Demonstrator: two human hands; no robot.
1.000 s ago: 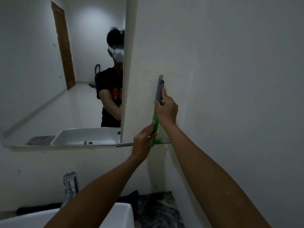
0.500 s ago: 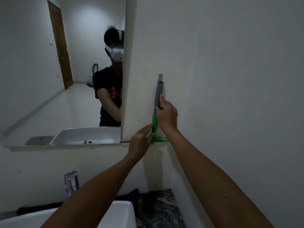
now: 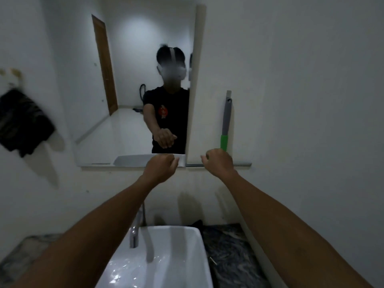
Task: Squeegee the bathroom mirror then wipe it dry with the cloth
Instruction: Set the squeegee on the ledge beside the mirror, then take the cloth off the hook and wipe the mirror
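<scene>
The squeegee (image 3: 226, 121), with a grey and green handle, stands upright against the white wall just right of the mirror (image 3: 133, 84). Its blade lies along the mirror's bottom edge line. My right hand (image 3: 218, 163) is a loose fist in front of the squeegee's lower end and hides where the handle meets the blade; nothing shows in its fingers. My left hand (image 3: 162, 168) is curled at the mirror's lower right corner, holding nothing. A dark cloth (image 3: 22, 123) hangs on the wall at far left.
A white basin (image 3: 166, 256) with a chrome tap (image 3: 135, 231) sits below my arms. Dark marbled counter (image 3: 228, 254) lies to its right. The mirror reflects a person, a wooden door and the basin.
Both hands have come off the squeegee handle and dropped to the mirror's bottom edge. The view has pulled back and swung left, bringing the hanging cloth and the basin into sight.
</scene>
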